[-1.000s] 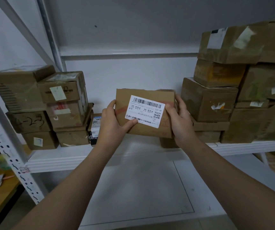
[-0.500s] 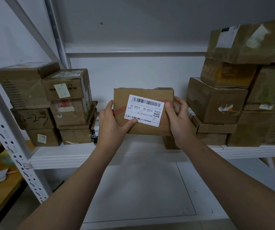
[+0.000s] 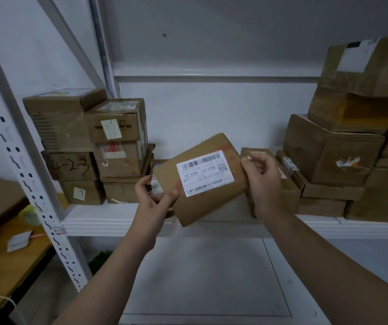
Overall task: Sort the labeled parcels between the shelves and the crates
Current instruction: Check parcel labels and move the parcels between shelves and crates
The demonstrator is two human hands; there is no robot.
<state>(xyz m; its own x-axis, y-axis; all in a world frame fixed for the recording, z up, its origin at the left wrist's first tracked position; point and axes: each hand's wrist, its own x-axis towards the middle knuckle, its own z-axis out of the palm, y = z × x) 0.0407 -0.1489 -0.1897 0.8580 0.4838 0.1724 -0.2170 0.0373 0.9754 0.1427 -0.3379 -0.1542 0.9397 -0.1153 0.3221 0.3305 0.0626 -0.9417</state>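
I hold a flat brown labeled parcel (image 3: 202, 202) tilted, its right end raised, in front of the white shelf (image 3: 118, 222). A white barcode label (image 3: 203, 173) faces me. My left hand (image 3: 153, 198) grips the parcel's lower left corner, thumb on the front. At the parcel's upper right edge, the curled fingers of my right hand (image 3: 264, 181) pinch it. A small box (image 3: 289, 195) on the shelf sits partly hidden behind my right hand.
Stacked cardboard boxes stand on the shelf at the left (image 3: 115, 127) and at the right (image 3: 329, 148), with a gap between them. A perforated white upright (image 3: 24, 160) rises at the left beside a wooden desk (image 3: 0, 261). A lower white shelf (image 3: 200, 277) lies below.
The parcel has tilted counter-clockwise and dropped slightly. My left hand slid down to its lower left corner and my right hand rose to the upper right edge.
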